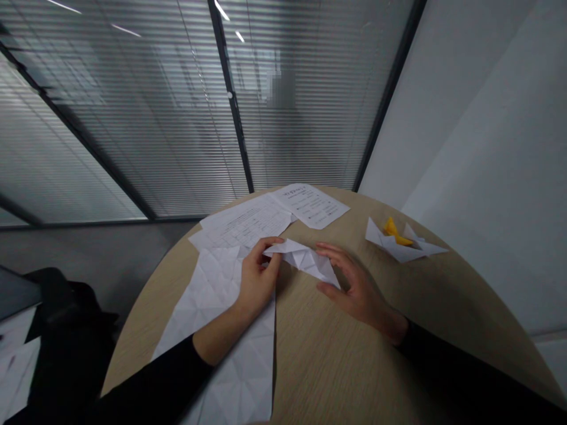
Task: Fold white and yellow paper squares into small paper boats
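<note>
My left hand (pixel 258 276) pinches the left end of a small folded white paper piece (pixel 305 260) covered in triangular creases. It rests over a large creased white sheet (pixel 208 307) lying on the round wooden table (pixel 354 360). My right hand (pixel 354 283) cups the right end of the same folded piece, fingers curved around it, thumb beneath its lower corner. The piece is held just above the tabletop between both hands.
Two printed sheets (pixel 310 203) (pixel 248 224) lie at the table's far edge. A white folded paper form with an orange piece (pixel 401 241) sits at the right. A dark chair or bag (pixel 66 319) stands at the left. Blinds and a white wall lie behind.
</note>
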{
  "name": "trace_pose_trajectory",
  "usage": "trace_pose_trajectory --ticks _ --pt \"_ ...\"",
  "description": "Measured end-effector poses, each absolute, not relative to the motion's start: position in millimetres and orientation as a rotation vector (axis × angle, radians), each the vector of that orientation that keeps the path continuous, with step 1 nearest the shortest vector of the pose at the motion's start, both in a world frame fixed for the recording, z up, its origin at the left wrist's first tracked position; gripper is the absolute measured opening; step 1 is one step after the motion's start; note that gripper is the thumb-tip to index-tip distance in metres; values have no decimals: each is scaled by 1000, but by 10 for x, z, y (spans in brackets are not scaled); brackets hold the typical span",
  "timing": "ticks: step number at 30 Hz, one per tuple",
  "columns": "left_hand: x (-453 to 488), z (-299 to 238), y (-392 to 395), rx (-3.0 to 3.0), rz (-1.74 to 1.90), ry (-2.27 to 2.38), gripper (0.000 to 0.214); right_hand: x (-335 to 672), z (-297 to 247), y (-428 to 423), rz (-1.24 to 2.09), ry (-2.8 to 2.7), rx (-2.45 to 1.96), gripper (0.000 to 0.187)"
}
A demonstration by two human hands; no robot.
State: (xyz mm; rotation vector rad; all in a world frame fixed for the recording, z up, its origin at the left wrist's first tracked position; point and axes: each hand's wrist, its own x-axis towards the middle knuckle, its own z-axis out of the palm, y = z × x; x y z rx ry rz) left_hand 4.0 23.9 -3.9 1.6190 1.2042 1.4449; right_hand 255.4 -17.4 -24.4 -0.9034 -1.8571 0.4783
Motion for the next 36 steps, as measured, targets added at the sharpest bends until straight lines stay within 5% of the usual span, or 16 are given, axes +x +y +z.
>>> trace_pose_trajectory --ticks 4,14,20,30,36 --pt "28 -50 270 1563 1474 1205 20 2549 -239 -178 417 -1887 -896 66" --pt "79 -6 180 1949 1248 880 30 2608 -425 -74 335 -1600 -1184 21" --pt "87 -47 233 2078 1311 784 20 2572 -311 -92 308 -1684 -1041 18" --pt "79 -53 151 2067 1044 821 43 2577 -358 -141 393 -1766 -1071 18" --pt "90 5 128 2039 1077 772 36 2576 -344 -182 502 -1754 -1058 21"
